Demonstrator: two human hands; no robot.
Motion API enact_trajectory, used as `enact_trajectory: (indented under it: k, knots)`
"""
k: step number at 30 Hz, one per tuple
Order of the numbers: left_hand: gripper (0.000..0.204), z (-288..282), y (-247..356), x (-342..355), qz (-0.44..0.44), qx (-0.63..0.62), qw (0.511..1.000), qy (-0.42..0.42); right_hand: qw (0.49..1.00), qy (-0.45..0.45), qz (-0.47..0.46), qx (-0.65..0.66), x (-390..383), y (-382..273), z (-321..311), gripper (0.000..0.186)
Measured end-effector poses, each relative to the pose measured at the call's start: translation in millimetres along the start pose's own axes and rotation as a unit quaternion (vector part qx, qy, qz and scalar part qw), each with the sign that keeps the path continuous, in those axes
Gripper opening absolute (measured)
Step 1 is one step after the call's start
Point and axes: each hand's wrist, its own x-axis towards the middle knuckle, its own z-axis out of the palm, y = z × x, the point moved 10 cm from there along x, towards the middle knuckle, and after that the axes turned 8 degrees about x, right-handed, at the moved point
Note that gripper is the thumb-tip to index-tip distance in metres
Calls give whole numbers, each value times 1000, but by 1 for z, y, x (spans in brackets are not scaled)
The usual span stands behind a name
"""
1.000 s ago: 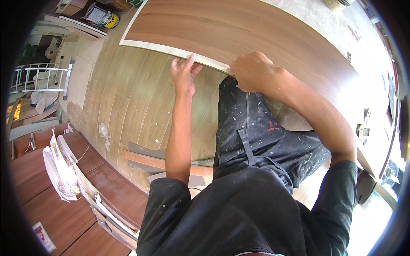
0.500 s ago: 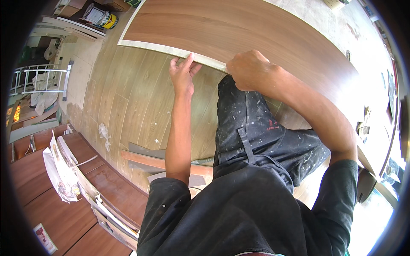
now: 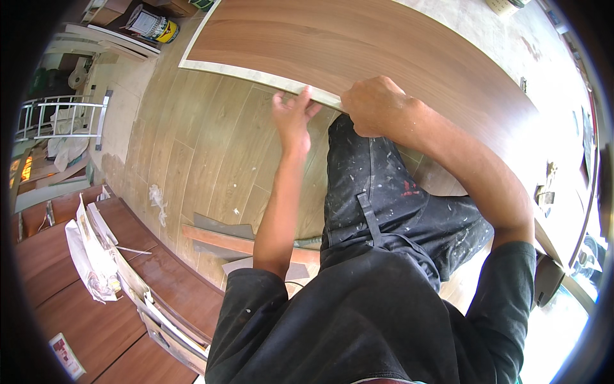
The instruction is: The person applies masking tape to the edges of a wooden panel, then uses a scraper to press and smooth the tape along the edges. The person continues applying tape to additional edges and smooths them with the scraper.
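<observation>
A wood-grain board (image 3: 358,48) lies in front of me. A pale strip of tape (image 3: 256,74) runs along its near edge and up its left end. My left hand (image 3: 293,121) is at the near edge, thumb on the strip and the other fingers spread just below the edge, slightly blurred. To its right, my right hand (image 3: 374,107) is closed in a fist at the point where the visible strip ends. Whatever its fingers grip is hidden behind the knuckles.
Offcuts (image 3: 224,240) lie on the wood-look floor (image 3: 185,128) left of my leg. A brown cabinet surface (image 3: 77,281) with white wrapping (image 3: 89,262) stands lower left. A paint bucket (image 3: 153,25) is far left, near a metal ladder (image 3: 70,118).
My left hand has slid right along the taped edge, closer to my right hand. The right hand stays nearly in place.
</observation>
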Motion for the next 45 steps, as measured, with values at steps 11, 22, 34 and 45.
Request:
enact_trajectory:
  k: [11, 22, 34, 45]
  knots:
    - [45, 39, -27, -25, -77, 8, 991, -106, 999, 26, -28, 30, -6, 23, 2, 29]
    - [38, 36, -21, -22, -44, 16, 995, -85, 961, 252, -100, 47, -112, 62, -13, 45]
    - [34, 28, -29, -15, -50, 34, 996, -68, 987, 151, -34, -35, -157, 67, 28, 36]
    - [27, 32, -26, -18, -44, 43, 995, -81, 992, 92, -18, -88, -127, 66, 46, 26]
